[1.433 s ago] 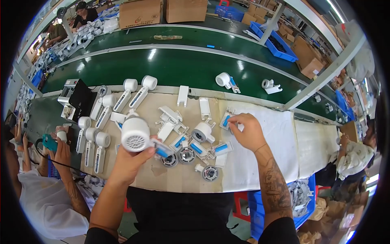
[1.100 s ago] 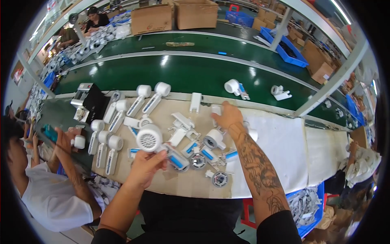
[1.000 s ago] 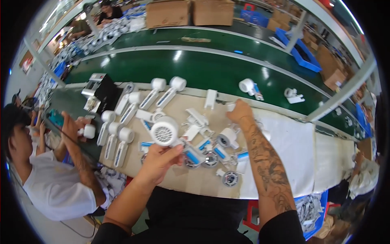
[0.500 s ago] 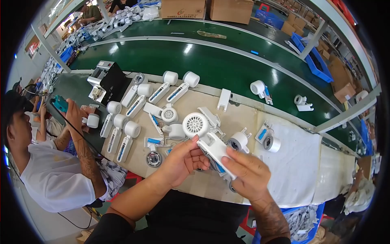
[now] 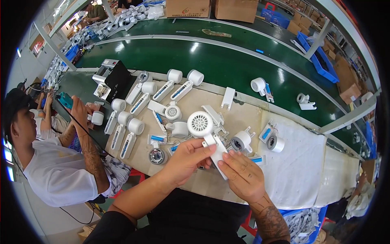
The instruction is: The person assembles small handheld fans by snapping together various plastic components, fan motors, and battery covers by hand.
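In front of me I hold a white handheld fan point(image 5: 200, 123), its round slotted grille facing up. My left hand point(image 5: 185, 162) pinches the handle just below the fan head, thumb on top. My right hand point(image 5: 243, 173) is closed round the handle's lower end, fingers lying on its smooth white cover point(image 5: 217, 153). The handle's underside is hidden. Just beyond my hands lie an open white handle shell point(image 5: 213, 116) and a round fan head point(image 5: 242, 140). Left of my left hand, an open fan head point(image 5: 157, 155) shows its inner parts.
Several white fans with open handles point(image 5: 141, 103) lie in rows at the left, near a black machine point(image 5: 115, 79). Behind runs a green conveyor belt point(image 5: 227, 67) with loose fan parts. At the left a co-worker point(image 5: 61, 162) holds a teal tool point(image 5: 64, 100).
The white cover now lies in line along the handle, hiding the blue battery seen before. My left hand has moved onto the handle's top, and my right hand has slid along the cover.
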Tool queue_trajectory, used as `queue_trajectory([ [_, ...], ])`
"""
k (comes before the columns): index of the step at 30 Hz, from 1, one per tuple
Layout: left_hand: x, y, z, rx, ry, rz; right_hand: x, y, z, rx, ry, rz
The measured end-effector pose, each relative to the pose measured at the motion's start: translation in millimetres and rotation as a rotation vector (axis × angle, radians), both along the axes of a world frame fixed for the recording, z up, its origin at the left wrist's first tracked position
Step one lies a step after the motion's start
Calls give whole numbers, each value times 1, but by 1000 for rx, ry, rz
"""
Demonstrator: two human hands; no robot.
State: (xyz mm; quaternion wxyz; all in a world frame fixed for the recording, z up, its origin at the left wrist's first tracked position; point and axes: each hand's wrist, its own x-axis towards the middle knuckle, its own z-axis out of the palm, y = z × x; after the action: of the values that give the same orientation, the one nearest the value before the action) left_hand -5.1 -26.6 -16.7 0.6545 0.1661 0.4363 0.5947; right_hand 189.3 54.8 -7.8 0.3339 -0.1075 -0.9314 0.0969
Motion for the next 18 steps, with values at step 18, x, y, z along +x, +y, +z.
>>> queue_trajectory([
  [18,-5,-26,-15,152,124,28,-22,-42,-29,-1152,6,-108],
])
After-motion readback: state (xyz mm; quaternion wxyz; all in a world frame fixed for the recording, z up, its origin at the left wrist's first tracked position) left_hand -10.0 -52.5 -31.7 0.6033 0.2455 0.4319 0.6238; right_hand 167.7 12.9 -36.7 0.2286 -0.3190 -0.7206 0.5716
